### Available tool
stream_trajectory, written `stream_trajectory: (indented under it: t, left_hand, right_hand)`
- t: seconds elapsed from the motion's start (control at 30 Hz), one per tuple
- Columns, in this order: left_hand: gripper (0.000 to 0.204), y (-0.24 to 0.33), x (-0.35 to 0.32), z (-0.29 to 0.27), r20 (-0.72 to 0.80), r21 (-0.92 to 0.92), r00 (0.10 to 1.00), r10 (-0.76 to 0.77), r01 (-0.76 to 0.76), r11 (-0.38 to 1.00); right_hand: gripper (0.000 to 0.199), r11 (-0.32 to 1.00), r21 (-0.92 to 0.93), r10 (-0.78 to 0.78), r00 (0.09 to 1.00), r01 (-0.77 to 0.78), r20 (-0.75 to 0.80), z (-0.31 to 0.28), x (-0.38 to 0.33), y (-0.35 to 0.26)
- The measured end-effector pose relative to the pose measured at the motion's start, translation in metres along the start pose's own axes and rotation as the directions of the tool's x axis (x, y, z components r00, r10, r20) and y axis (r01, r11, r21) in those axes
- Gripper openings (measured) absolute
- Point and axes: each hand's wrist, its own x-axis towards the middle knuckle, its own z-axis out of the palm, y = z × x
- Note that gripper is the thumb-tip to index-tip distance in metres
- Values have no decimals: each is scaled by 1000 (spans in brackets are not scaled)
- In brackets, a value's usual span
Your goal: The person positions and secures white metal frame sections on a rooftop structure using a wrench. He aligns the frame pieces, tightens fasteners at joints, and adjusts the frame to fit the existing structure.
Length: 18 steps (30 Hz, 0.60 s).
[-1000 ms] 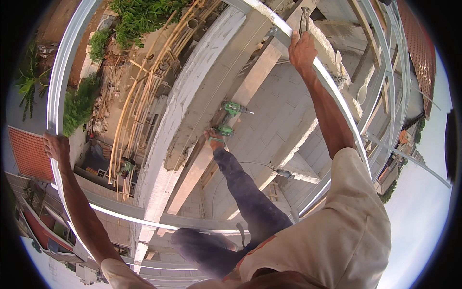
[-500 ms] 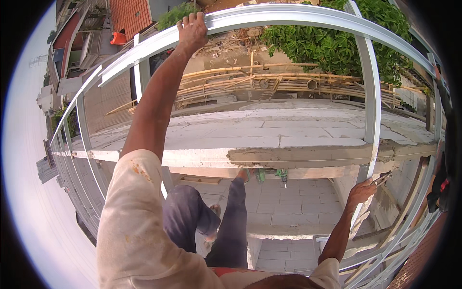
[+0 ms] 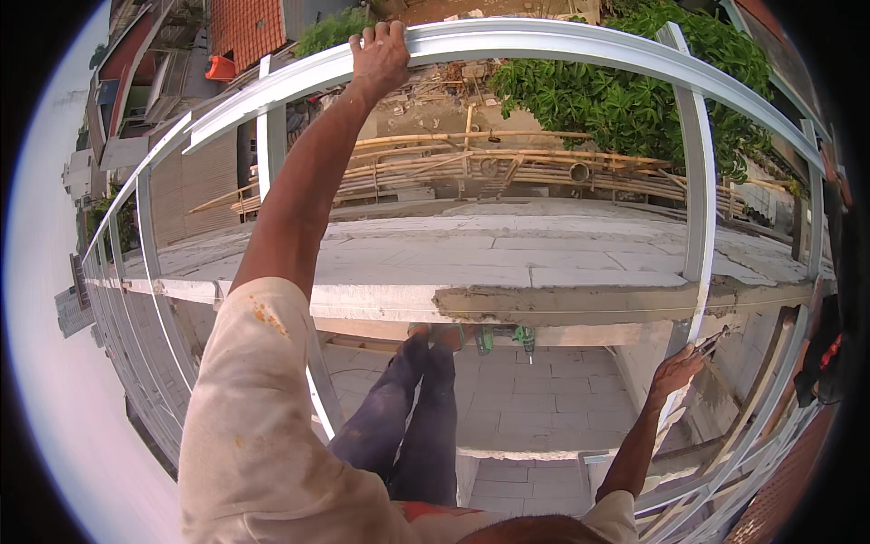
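My left hand (image 3: 381, 62) is curled over the top of a long silvery metal channel (image 3: 535, 38), which runs across the far side at the top. Lower on the right, my right hand (image 3: 680, 370) rests closed against a slanting metal strut (image 3: 696, 218). From its fingers a slim dark tool (image 3: 713, 342) sticks out to the upper right, its kind too small to make out. Below, between my arms, my legs (image 3: 412, 399) are side by side, with the feet on a ledge. A green power drill (image 3: 521, 341) lies just right of the feet.
A pale block wall (image 3: 381, 301) with rough mortar crosses the middle, and block surfaces (image 3: 544, 390) show lower down. More metal frames (image 3: 149, 227) stand at the left. Beyond the wall are bamboo poles (image 3: 535, 168), a leafy tree (image 3: 607, 109) and tiled roofs (image 3: 245, 25).
My bent, raised leg has come forward, and both feet are together on the ledge. Both hands keep their hold while the view shifts slightly.
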Motion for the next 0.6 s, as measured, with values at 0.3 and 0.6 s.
stream_trajectory:
  t: [0.3, 0.6]
  left_hand:
    - [112, 30, 50, 89, 105, 160, 988, -116, 98, 982]
    - [110, 225, 100, 79, 23, 85, 994, 106, -108, 991]
  right_hand:
    - [46, 997, 29, 73, 994, -75, 79, 83, 52, 31]
    - [48, 997, 24, 66, 995, -68, 70, 79, 55, 69]
